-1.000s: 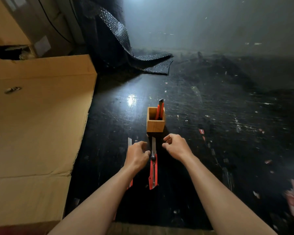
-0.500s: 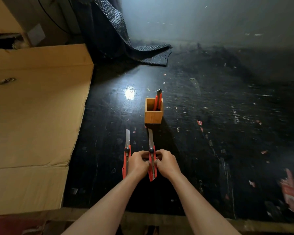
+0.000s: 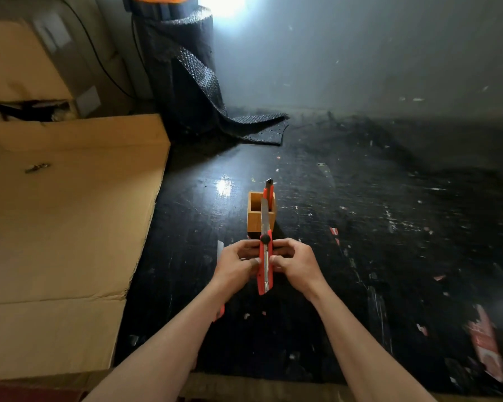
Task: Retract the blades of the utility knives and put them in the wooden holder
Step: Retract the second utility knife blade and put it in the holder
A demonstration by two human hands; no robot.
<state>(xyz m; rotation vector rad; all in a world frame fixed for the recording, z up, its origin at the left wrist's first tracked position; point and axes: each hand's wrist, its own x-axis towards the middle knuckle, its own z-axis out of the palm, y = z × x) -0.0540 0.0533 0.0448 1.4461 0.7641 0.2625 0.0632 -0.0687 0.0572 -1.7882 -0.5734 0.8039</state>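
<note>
A red utility knife [image 3: 265, 271] with its silver blade out is held above the black surface, between my left hand [image 3: 237, 263] and my right hand [image 3: 296, 262]. Both hands grip its handle from either side, and the blade points away from me toward the wooden holder [image 3: 255, 220]. The holder is a small open box just beyond my hands, with one red knife [image 3: 268, 190] standing in it. A second knife lies on the surface under my left arm; only its blade tip [image 3: 220, 246] and a bit of red handle show.
A large sheet of cardboard [image 3: 64, 227] covers the left side. A black textured mat [image 3: 204, 94] is rolled and draped at the back. Red packaging [image 3: 485, 349] lies at the right edge. The black surface is scratched and speckled with scraps.
Both hands closed on the middle knife and lifted it off the surface, blade still out. The camera tilted up, showing more of the back.
</note>
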